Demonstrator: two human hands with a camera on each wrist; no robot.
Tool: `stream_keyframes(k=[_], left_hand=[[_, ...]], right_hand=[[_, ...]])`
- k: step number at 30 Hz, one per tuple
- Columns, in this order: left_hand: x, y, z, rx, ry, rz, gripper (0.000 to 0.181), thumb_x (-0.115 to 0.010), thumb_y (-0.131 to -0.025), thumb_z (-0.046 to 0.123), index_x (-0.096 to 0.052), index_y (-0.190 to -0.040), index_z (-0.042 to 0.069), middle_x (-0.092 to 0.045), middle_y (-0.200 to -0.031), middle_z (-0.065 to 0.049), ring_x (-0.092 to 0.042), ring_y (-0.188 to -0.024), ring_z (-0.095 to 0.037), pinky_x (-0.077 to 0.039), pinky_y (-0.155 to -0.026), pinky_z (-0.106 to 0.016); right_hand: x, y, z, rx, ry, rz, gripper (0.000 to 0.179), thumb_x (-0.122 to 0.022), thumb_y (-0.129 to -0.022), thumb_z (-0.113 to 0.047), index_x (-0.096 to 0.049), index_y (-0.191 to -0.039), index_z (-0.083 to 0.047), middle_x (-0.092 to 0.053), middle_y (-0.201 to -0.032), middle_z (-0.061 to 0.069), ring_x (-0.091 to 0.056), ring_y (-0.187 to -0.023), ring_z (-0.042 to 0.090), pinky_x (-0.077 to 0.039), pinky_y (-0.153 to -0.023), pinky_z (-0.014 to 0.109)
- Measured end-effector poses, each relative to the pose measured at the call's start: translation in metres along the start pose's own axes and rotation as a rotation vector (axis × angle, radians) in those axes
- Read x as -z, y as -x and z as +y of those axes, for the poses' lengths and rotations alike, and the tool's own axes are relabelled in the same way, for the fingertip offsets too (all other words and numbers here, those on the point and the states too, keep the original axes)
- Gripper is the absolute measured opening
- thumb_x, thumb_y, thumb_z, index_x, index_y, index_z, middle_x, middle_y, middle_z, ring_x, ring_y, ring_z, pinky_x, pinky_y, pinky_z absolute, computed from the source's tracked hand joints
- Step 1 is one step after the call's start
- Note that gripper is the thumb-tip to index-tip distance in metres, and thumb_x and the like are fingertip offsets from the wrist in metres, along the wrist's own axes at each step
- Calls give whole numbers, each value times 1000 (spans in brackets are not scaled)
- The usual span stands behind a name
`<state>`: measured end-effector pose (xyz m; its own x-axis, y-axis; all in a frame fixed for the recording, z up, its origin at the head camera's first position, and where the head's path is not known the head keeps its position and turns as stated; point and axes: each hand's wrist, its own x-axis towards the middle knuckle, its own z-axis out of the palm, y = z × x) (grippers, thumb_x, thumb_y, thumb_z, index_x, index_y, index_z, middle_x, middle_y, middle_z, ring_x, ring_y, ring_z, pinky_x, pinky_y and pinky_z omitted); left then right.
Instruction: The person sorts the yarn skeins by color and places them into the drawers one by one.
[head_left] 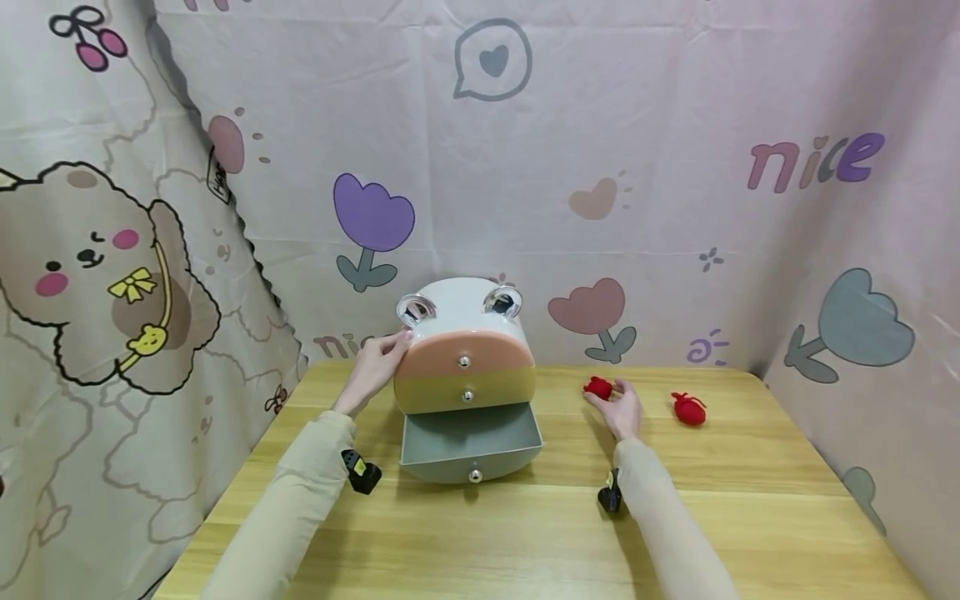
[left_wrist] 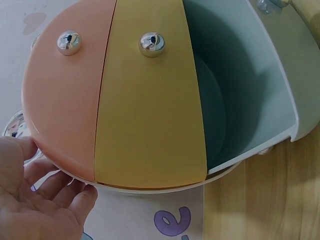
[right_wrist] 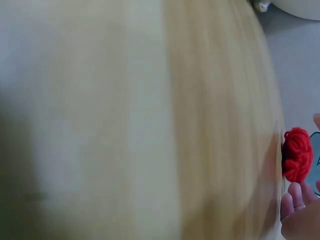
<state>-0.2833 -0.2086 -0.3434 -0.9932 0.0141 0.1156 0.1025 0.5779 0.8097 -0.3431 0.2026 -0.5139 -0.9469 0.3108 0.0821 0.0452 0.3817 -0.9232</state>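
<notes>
A small drawer cabinet (head_left: 465,350) has a white top, two round silver ornaments and peach and yellow drawers. Its green bottom drawer (head_left: 472,467) is pulled out, and the part of its inside that shows holds nothing. My left hand (head_left: 377,367) rests its fingertips on the cabinet's upper left side. In the left wrist view, those fingers (left_wrist: 60,187) lie along the rim beside the peach drawer. My right hand (head_left: 618,408) is at a small red yarn bundle (head_left: 597,387); in the right wrist view, fingertips (right_wrist: 295,195) nearly touch the bundle (right_wrist: 297,155), and the thumb stands apart.
A second red bundle (head_left: 689,409), with loose strings, lies on the wooden table (head_left: 555,533) right of my right hand. Patterned cloth (head_left: 480,167) hangs behind the table and along both sides. Silver knobs (head_left: 475,476) stick out from the drawer fronts.
</notes>
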Motion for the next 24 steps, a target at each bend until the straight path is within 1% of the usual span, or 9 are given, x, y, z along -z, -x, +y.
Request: stream_keyframes(k=[2, 6, 13, 19, 24], left_hand=[[0, 0, 0, 3, -2, 3, 59, -42, -107, 44, -41, -152, 6, -38, -160, -15, -40, -146, -40, -37, -119, -55], [0, 0, 0, 3, -6, 1, 60, -41, -107, 45, -41, -152, 6, -38, -160, -14, -38, -147, -40, -36, -119, -55], [0, 1, 0, -17, -13, 14, 59, -42, -107, 44, -43, -151, 4, -40, -159, -15, -40, -147, -40, -37, -119, -55], [0, 0, 0, -11, -12, 17, 59, -42, -107, 44, -42, -151, 6, -40, -158, -15, -40, -146, -40, -37, -118, -55], [0, 1, -1, -8, -6, 21, 58, -43, -107, 44, -44, -151, 6, -41, -158, -15, -42, -146, -39, -38, -118, -55]], right_hand=[[-2, -2, -1, -1, 37, -7, 78, -78, -85, -22, -39, -147, 6, -47, -147, 31, -50, -131, 46, -41, -114, 54], [-5, -4, -5, -6, 109, 5, 76, -77, -85, -23, -42, -145, 6, -46, -148, 32, -45, -136, 46, -36, -117, 55], [-11, -7, -7, -38, 203, 29, 72, -74, -85, -24, -44, -143, 6, -51, -142, 32, -50, -130, 47, -42, -113, 54], [-13, -8, -7, -41, 206, 43, 64, -71, -88, -19, -46, -141, 5, -52, -142, 32, -50, -131, 47, -41, -114, 53], [-13, -7, -8, -33, 210, 40, 61, -70, -85, -15, -49, -140, 4, -56, -138, 31, -51, -129, 46, -41, -114, 54]])
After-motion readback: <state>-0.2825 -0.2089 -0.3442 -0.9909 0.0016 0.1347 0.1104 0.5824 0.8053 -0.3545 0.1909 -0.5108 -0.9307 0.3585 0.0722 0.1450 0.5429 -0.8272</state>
